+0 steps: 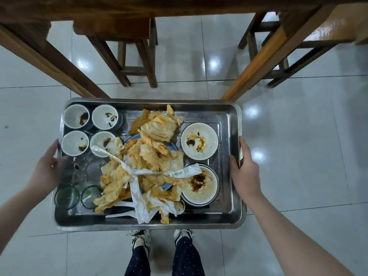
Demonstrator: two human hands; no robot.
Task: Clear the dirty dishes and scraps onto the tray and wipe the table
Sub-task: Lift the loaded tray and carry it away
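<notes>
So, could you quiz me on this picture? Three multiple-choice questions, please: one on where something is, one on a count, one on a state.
1. Where on the tray do the white cups stand?
A) far left corner
B) near right corner
C) middle

2. How many white cups are there?
A) two
B) four
C) six

3. How is the tray borne?
A) set down on a shelf
B) held by the left hand and right hand
C) balanced on one palm

Answers:
1 A: the cups cluster at the far left, left of the napkins.
2 B: they stand in two rows of two.
3 B: each hand holds one short side of the tray.
</notes>
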